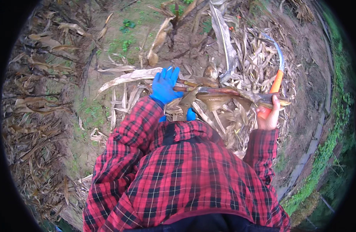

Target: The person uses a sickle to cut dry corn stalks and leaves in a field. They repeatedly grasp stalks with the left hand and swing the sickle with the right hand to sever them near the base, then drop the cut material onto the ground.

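My left hand (pixel 165 85), in a blue glove, lies at the upper end of some dry stalks with its fingers stretched and apart. My bare right hand (pixel 269 114) grips the orange handle (pixel 277 81) of a sickle. Its curved steel blade (pixel 278 50) points away from me. The thick butt of a brown maize stalk (pixel 218 91) lies against the handle, under my right thumb. The stalk runs crosswise between both hands, with withered husks and leaves (pixel 214 101) hanging from it. A long pale dry leaf (pixel 131 76) sticks out left of the glove.
Cut stubble and a standing withered stalk (pixel 173 27) rise ahead. A grey dry leaf (pixel 224 40) stands up beyond the stalk. Dry husk litter (pixel 259 63) covers the soil on the right. Dead maize plants (pixel 44 101) line the left. A concrete edging (pixel 306 153) and green vines (pixel 325 162) border the right.
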Demonstrator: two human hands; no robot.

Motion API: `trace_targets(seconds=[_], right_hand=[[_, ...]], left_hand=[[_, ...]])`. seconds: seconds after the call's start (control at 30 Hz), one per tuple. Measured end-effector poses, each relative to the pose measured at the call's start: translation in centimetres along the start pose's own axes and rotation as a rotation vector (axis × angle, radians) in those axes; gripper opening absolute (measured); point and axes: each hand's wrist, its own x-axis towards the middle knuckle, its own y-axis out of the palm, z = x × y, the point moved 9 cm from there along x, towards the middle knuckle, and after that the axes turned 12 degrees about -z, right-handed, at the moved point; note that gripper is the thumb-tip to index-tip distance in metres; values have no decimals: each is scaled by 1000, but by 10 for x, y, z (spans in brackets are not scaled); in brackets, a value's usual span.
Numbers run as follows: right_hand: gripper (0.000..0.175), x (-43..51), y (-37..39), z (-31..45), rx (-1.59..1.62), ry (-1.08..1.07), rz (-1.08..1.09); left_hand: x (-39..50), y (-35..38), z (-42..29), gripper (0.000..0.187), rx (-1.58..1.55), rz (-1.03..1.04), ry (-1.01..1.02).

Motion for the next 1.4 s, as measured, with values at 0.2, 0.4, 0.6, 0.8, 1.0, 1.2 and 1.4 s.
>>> trace_targets(seconds=[0.2,0.4,0.6,0.8,1.0,1.2,1.4], right_hand=[[33,-3,-52,12,-23,-8,26],[39,74,-168,-17,-142,66,-356],[25,23,-195,-64,-565,-169,-122],[25,13,-109,-74,-1181,-635,271],[23,25,-39,-110,-1006,-517,594],[36,72,-41,-129,-1463,-551,585],[26,98,-47,-112,-1514,-660,528]], left_hand=[[7,43,-39,46,-105,439,246],[-17,39,-58,61,-231,657,-83],[-28,39,-13,62,-106,611,-395],[-29,56,-25,37,-379,498,-377],[-24,47,-76,34,59,573,117],[-30,2,-112,38,-492,608,-474],[-39,-3,-129,42,-862,611,-733]])
